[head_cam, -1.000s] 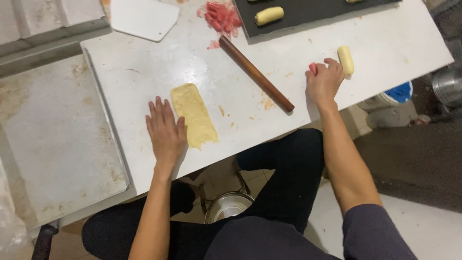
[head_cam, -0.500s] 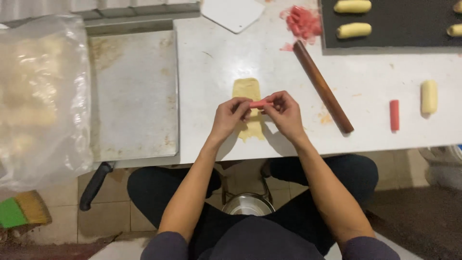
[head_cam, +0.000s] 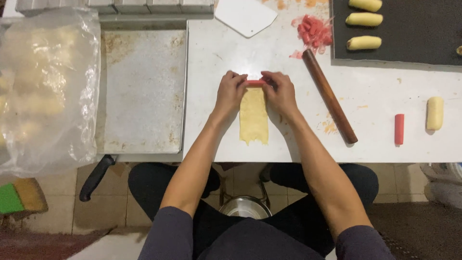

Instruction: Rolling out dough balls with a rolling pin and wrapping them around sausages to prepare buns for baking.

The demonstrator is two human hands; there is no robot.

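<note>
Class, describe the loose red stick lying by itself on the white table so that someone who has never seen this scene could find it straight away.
Start at the white table and find the long brown rolling pin lying at a slant. Just right of its lower end lies the red stick, upright in the picture, with a pale dough roll on its right. Unlike the heap of red pieces higher up, it lies alone.

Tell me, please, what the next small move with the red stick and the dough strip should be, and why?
Probably roll the far end of the dough strip toward the body over the red stick. The left hand and right hand pinch the stick crosswise at that far edge, and the strip lies flat and unrolled on the white table, while finished rolls sit on the dark tray.
</note>
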